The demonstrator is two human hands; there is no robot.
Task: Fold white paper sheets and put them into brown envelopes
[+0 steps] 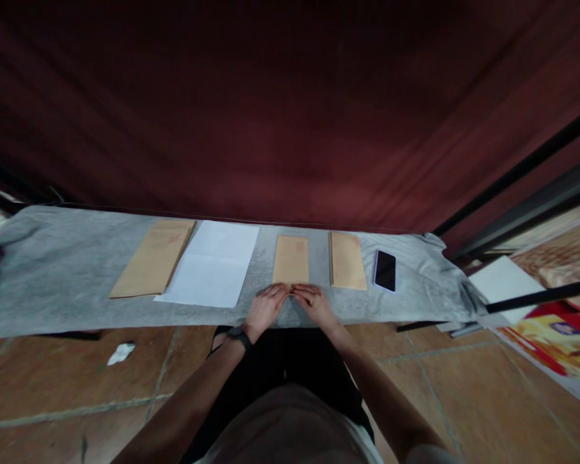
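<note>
Possibly, the kraft envelope [290,259] could crease crookedly or tear if the left hand [265,308] and right hand [315,305] press unevenly; they sit close together, fingertips pinching its near end. It lies on the bench [77,264] between the white sheet [217,263] and another envelope [348,261]. The loose grey cloth [415,308] might ruck, shifting it. The envelope's faint reddish print [299,246] and the red-and-yellow carton's [555,348] blue logo [564,328] are illegible.

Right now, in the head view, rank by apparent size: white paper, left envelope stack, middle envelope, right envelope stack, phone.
1. White paper
2. Left envelope stack
3. Right envelope stack and middle envelope: too close to rank
4. Phone
</note>
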